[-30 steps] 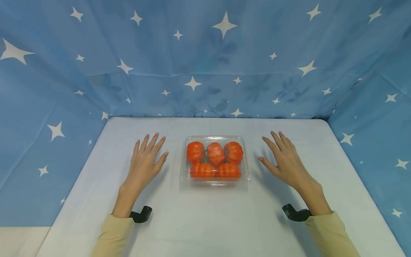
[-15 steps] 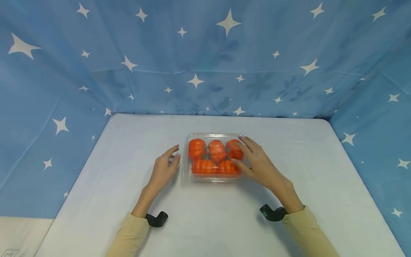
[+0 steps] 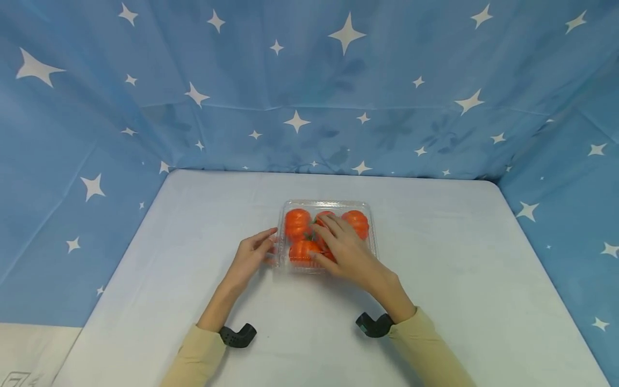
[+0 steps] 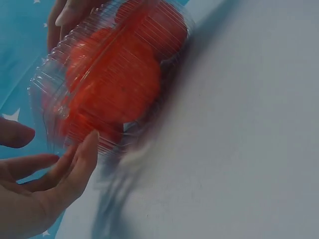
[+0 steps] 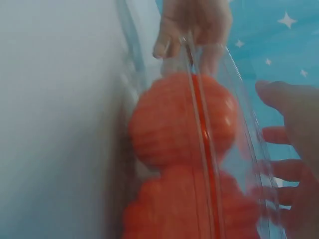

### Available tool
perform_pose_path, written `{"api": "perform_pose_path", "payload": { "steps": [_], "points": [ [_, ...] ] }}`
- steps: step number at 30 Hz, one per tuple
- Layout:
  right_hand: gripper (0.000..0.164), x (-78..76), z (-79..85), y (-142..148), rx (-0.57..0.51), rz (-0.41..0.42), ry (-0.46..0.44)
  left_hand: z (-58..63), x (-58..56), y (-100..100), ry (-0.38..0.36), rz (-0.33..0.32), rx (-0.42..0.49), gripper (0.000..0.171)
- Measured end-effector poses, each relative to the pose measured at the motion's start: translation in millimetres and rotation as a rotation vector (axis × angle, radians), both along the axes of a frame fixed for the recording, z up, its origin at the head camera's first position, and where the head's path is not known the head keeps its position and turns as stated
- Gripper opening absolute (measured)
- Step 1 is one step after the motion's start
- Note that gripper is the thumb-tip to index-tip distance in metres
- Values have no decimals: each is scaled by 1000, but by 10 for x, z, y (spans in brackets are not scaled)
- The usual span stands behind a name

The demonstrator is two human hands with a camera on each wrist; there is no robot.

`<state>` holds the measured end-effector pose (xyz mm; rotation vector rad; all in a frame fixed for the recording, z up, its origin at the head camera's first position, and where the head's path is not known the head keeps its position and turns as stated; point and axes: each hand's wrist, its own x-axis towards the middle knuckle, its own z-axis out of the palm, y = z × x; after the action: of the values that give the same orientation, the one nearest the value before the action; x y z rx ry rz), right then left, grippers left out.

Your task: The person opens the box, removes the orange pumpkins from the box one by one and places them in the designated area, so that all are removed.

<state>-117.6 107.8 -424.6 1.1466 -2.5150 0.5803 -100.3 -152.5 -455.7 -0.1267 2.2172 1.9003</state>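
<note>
A clear plastic clamshell box sits on the white table, with its lid down over several orange-red ribbed toy pumpkins that have green stems. My left hand is at the box's left end; in the left wrist view its fingertips overlap the lower corner of the box, fingers loosely extended. Over the lid, right of its middle, reaches my right hand, its fingers spread and slightly bent. It hides part of the pumpkins in the head view. The right wrist view shows its fingers alongside the box's ridged rim.
The white table extends around the box on all sides. Blue cloth with white stars hangs behind it and along both sides. Each wrist carries a small black camera, such as the right one.
Both hands have moved inward from either side of the box. The left came to its left end; the right came across over the lid. The box has stayed in place on the table.
</note>
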Motion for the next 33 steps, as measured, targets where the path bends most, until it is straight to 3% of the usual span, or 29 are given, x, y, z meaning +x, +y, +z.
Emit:
{"api": "perform_pose_path", "payload": {
  "steps": [5,13,23,28,33],
  "points": [
    [57,60,-32,-153,70,-5,13,24,28,-3,-82,-33,119,48],
    [72,154,-54,-273,191,-45,-31,-21,48,-14,-130,-65,304,46],
    [71,204,-68,-352,270,-43,43,-74,69,-25,-137,-60,316,50],
    [66,225,-76,-361,271,-58,63,-105,88,-10,-150,-37,319,52],
    [67,223,-72,-338,246,-75,60,-122,76,10,-150,-55,350,55]
  ]
}}
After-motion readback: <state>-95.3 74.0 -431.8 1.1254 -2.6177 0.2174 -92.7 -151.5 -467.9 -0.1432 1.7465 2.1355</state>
